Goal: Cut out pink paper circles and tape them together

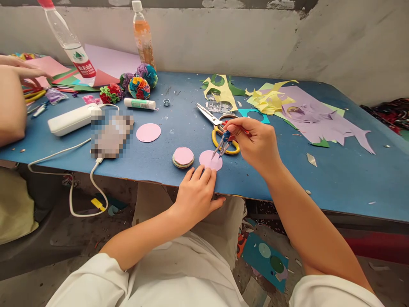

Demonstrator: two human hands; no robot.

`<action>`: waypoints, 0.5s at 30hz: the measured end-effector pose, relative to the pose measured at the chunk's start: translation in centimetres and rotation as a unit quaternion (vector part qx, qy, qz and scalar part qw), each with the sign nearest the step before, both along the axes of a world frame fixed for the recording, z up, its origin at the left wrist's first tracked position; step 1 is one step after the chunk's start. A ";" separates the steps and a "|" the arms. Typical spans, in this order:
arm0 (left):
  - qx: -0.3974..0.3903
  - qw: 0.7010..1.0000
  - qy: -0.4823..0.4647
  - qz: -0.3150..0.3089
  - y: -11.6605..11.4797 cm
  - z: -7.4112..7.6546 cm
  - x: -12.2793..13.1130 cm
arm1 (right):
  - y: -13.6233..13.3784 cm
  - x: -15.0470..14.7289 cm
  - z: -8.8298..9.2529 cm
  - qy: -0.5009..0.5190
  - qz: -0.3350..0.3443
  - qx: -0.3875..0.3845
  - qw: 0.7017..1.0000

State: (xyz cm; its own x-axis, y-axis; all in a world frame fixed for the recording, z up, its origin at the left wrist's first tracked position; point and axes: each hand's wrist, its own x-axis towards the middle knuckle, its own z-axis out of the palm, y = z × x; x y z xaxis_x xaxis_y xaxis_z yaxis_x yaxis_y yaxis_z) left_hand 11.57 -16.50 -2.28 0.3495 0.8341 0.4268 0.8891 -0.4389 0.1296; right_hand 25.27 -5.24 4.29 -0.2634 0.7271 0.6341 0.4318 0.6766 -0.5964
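Observation:
My right hand (pixel 257 143) is closed on a drawing compass (pixel 223 145), its two legs pointing down onto a small pink paper circle (pixel 209 161) near the blue table's front edge. My left hand (pixel 195 192) rests at that edge, its fingers stretched out and pressing on the circle's near side. A stack of paper circles (pixel 183 157) with a pink one on top lies just left of it. Another pink circle (pixel 148 132) lies further left. Yellow-handled scissors (pixel 217 123) lie behind the compass.
Paper scraps (pixel 306 115) in purple, yellow and green cover the back right of the blue table (pixel 335 170). Colourful paper balls (pixel 139 87), a glue stick (pixel 139 103), two bottles (pixel 143 38) and a white device (pixel 70 120) with a cable stand at the left. Another person's hand (pixel 19 70) is at the far left.

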 end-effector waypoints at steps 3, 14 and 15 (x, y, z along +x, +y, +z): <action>0.000 1.000 0.000 0.001 0.0 0.0 0.0 | 0.0 0.0 0.0 -0.007 0.000 0.003 1.000; 0.004 1.000 -0.002 0.000 0.0 -0.1 -0.1 | 0.0 0.0 -0.1 -0.025 -0.018 0.012 0.999; 0.001 1.000 -0.002 0.000 0.0 -0.1 -0.1 | 0.0 0.0 -0.1 -0.027 -0.017 0.014 0.999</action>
State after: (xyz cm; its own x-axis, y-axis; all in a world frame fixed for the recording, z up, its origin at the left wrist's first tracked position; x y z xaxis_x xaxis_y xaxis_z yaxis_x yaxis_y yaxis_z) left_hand 11.51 -16.52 -2.40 0.3475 0.8333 0.4300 0.8889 -0.4388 0.1319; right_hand 25.31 -5.20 4.16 -0.2723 0.7190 0.6394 0.4857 0.6764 -0.5537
